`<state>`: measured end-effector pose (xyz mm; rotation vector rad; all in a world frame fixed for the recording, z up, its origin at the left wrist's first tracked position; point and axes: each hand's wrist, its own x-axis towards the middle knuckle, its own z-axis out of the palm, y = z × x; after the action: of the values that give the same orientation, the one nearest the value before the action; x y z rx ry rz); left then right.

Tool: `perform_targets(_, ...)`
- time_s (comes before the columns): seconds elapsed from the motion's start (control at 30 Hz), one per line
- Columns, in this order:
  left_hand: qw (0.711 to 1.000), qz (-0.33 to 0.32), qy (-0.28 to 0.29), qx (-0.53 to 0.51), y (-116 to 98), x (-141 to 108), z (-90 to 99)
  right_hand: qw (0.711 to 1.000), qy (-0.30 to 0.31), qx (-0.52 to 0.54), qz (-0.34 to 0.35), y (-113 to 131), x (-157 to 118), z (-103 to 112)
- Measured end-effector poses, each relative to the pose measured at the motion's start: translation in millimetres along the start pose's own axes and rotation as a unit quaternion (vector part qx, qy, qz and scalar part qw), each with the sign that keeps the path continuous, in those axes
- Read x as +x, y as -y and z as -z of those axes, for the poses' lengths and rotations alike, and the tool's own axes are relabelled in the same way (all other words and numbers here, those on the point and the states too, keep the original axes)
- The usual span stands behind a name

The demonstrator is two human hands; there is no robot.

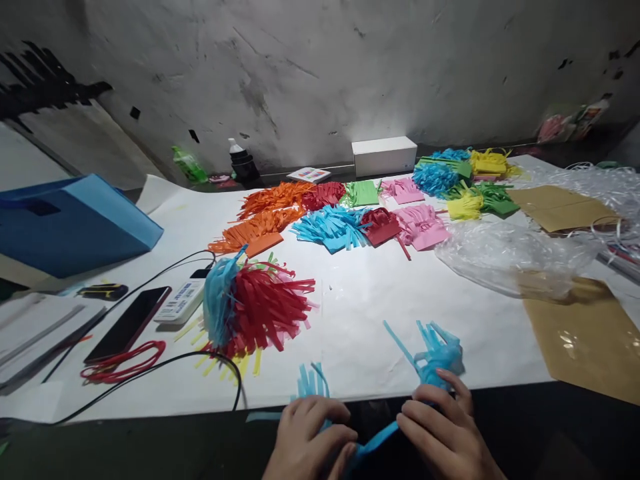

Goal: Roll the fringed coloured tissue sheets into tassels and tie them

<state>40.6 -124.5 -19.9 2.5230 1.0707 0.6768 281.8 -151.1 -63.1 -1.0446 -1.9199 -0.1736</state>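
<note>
At the table's front edge, my left hand (311,437) has its fingers closed on a blue fringed tissue-paper tassel (377,439). My right hand (445,427) grips the same tassel, and a narrow strip of blue paper runs between the two hands. One bunch of its fringe (439,350) fans out on the white sheet beyond my right hand. A smaller bunch (311,381) sticks up behind my left hand. Further left lies a pile of finished-looking tassels (273,303) in red, blue, pink and yellow. The palms and the part of the tassel under my fingers are hidden.
Several folded fringe bundles, among them orange (257,230) and pink (420,227), lie across the back. On the left are a phone (129,323), a black cable (173,360) and a blue box (83,227). Clear plastic (510,260) and brown envelopes (585,340) lie right.
</note>
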Motion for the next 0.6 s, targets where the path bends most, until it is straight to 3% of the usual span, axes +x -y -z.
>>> perform_targets(0.07,0.998,0.009,-0.002,-0.066,-7.4,3.0,12.0,1.000,-0.018,-0.007,0.012,2.3,4.1,13.6)
perform_targets(0.13,0.980,0.043,0.042,-0.188,-16.2,14.9,15.2,0.999,-0.028,-0.006,0.032,5.2,9.3,23.6)
perform_targets(0.2,0.930,0.114,0.118,-0.329,-24.7,30.4,9.3,0.998,-0.040,0.002,0.045,8.3,15.3,30.5)
perform_targets(0.27,0.854,0.200,0.185,-0.444,-31.4,43.5,-2.3,0.997,-0.062,0.013,0.031,10.8,20.7,35.9)
perform_targets(0.33,0.792,0.250,0.207,-0.517,-36.7,51.6,-15.2,0.996,-0.082,0.031,0.007,12.1,22.8,40.8)
perform_targets(0.37,0.778,0.251,0.203,-0.539,-39.2,53.7,-21.4,0.995,-0.083,0.045,-0.010,12.2,22.0,42.8)
perform_targets(0.43,0.787,0.228,0.173,-0.547,-44.5,55.3,-33.2,0.992,-0.069,0.092,-0.049,11.2,16.5,45.2)
perform_targets(0.6,0.864,0.154,0.037,-0.478,-53.3,55.3,-60.3,0.982,-0.070,0.139,-0.107,1.1,-7.6,44.8)
